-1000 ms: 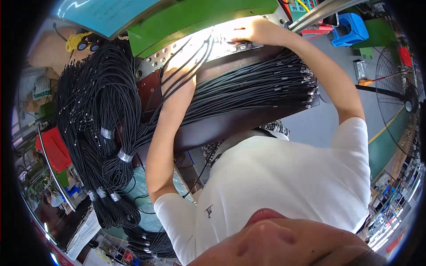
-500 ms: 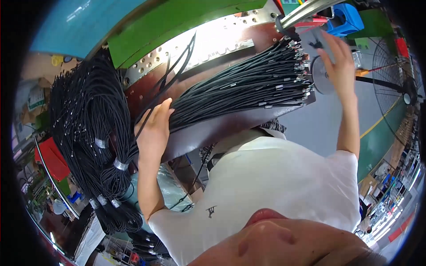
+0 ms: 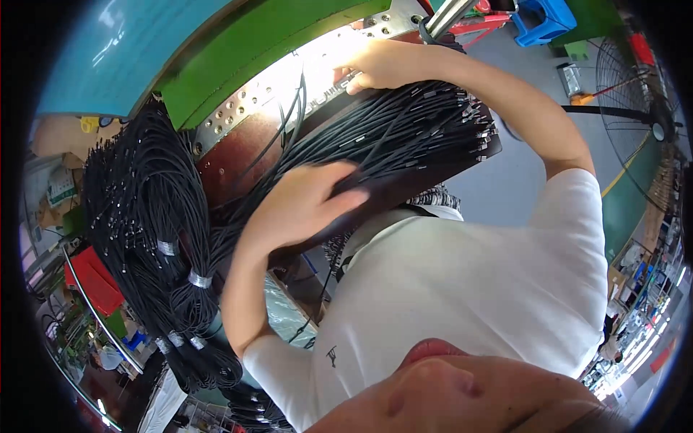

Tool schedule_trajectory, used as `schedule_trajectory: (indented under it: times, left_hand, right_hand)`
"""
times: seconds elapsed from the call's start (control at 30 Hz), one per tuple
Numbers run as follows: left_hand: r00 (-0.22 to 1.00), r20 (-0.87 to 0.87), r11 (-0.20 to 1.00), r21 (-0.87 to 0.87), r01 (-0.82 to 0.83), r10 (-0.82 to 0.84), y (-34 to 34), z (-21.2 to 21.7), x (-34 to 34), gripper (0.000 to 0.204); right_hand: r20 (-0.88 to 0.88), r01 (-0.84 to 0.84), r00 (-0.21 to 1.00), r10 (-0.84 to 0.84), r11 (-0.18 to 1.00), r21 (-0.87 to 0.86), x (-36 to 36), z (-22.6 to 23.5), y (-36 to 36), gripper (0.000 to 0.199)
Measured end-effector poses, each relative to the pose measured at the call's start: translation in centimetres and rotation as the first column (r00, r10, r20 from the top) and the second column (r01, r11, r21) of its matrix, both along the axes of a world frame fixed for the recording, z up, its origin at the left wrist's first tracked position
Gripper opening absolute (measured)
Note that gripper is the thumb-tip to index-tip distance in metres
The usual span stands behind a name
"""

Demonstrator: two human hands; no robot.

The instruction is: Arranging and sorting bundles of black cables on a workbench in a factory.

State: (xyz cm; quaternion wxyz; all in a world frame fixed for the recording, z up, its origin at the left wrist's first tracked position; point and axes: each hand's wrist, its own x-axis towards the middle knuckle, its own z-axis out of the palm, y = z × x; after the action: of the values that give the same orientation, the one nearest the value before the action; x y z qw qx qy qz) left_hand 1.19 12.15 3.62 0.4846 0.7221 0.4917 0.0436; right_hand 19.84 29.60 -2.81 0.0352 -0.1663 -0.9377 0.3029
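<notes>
Cables (image 3: pixel 386 133) on the surface (image 3: pixel 434 176) beside my open, apparently empty left hand (image 3: pixel 299 203) look bendy and light, best gripped mid-length, though I cannot tell whether my half-curled right hand (image 3: pixel 379 63) holds any.

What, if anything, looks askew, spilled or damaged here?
Nothing looks spilled or plainly damaged. In the pile of black cables, a few strands slant across the others rather than lying alongside, which looks slightly untidy. Glare washes out part of the metal plate near the right hand, hiding details there.
</notes>
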Motion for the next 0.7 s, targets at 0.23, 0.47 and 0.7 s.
schedule_trajectory:
  times: [0.23,0.47,0.7]
  left_hand:
    - [0.781,0.425,0.71,-0.704,-0.033,0.458,4.8,-1.7,12.6,0.025]
    - [0.147,0.572,0.567,-0.681,-0.463,0.807,-3.3,-3.0,9.3,0.025]
    - [-0.081,0.521,0.428,-0.771,-0.471,0.849,-3.5,-4.1,8.0,0.02]
  right_hand:
    - [0.089,-0.001,0.996,0.014,0.99,-0.144,0.3,1.5,0.3,0.035]
    - [-0.337,0.115,0.939,-0.062,0.984,0.139,2.2,0.4,-3.5,0.023]
    - [-0.499,0.252,0.862,0.086,0.782,0.57,2.1,2.7,-8.7,0.024]
